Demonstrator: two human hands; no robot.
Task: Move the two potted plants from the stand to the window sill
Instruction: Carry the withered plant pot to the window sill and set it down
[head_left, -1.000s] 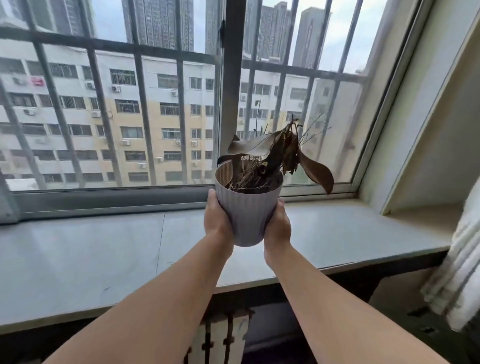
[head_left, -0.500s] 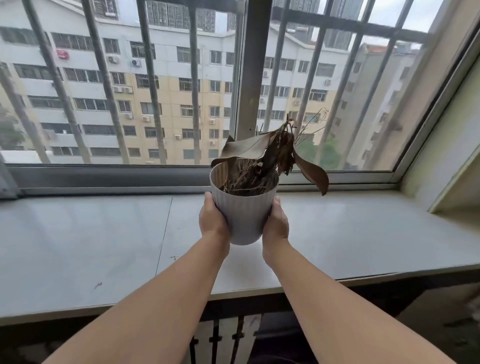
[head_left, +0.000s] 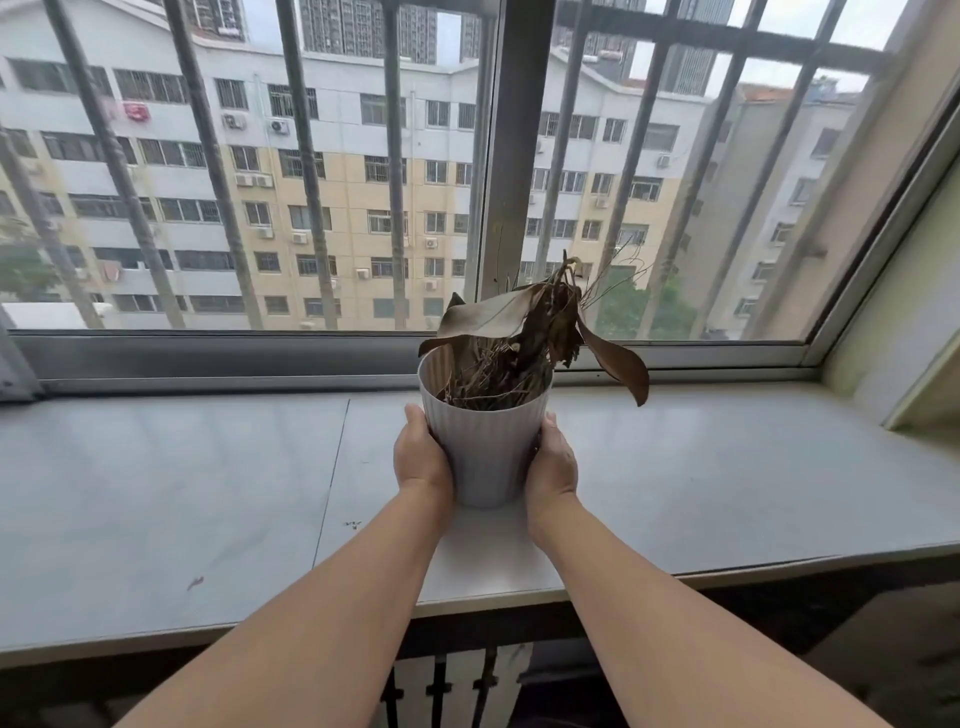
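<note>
A white ribbed pot (head_left: 487, 447) with a dried brown plant (head_left: 540, 332) is in the middle of the view, over the pale window sill (head_left: 208, 483). My left hand (head_left: 420, 457) clasps its left side and my right hand (head_left: 554, 460) clasps its right side. The pot's base looks level with the sill surface; I cannot tell whether it rests on it. A second potted plant and the stand are out of view.
The window frame (head_left: 514, 171) and glass with outside bars rise right behind the pot. A wall recess (head_left: 893, 374) closes the sill at the right. A radiator (head_left: 457, 686) sits below the sill edge. Bare sill stretches left and right of the pot.
Both hands have carried the pot forward and down, from the air in front of the sill to low over the sill surface. The view has tilted downward and closer.
</note>
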